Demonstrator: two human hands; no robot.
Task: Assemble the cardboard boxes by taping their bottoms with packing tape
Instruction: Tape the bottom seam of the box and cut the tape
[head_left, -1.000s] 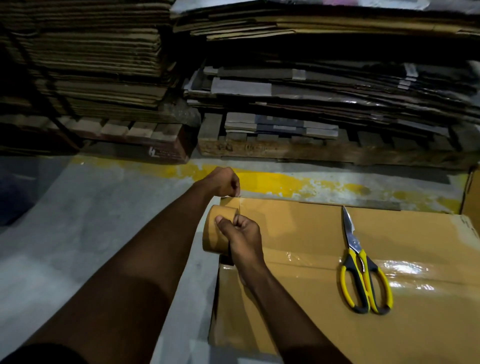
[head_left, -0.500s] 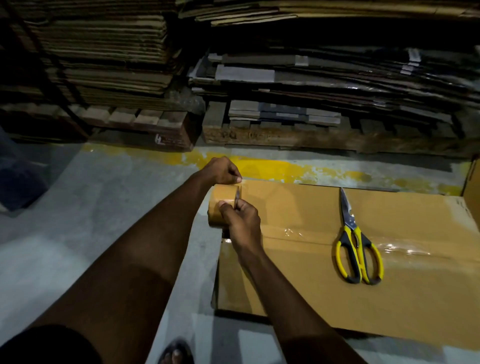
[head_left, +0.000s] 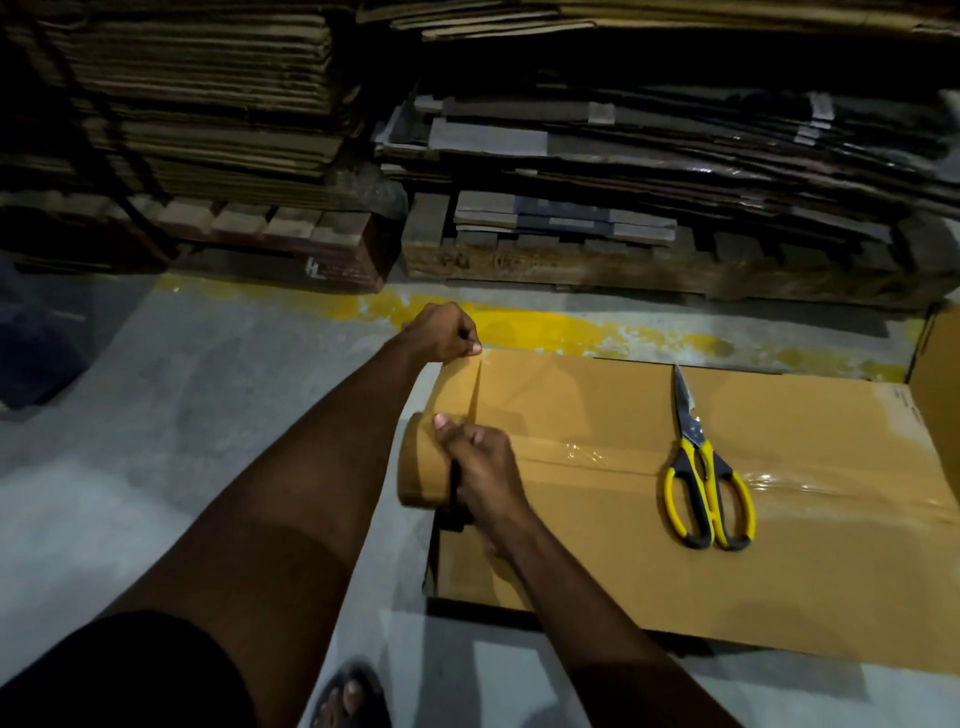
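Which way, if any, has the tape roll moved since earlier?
Yes, toward the person: the tape roll in the right hand moved from the far edge of the cardboard box to level with its taped seam.

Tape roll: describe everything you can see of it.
The tape roll is a wide brown roll of packing tape, held on edge at the left end of the cardboard box, beside its taped seam. The right hand grips it. A strip runs taut from it to the left hand, which pinches its end at the box's far corner.
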